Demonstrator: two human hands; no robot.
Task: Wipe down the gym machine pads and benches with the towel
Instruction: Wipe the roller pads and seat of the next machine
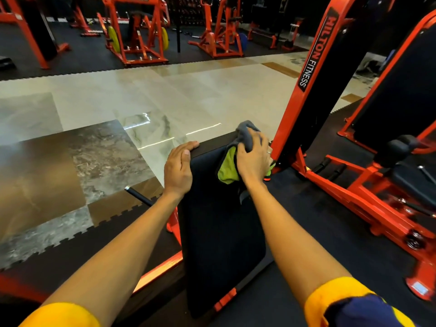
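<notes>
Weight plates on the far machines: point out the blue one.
The blue plate, low on the orange machine right of centre. The other two plates, further left, are yellow.

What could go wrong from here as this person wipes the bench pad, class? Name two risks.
The towel is bunched in the right hand, so it may touch only a small patch and leave much of the pad unwiped. The left hand covers the pad's far corner, so that spot may get skipped.

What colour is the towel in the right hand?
Grey outside, lime green inside, seen in the head view: towel.
</notes>
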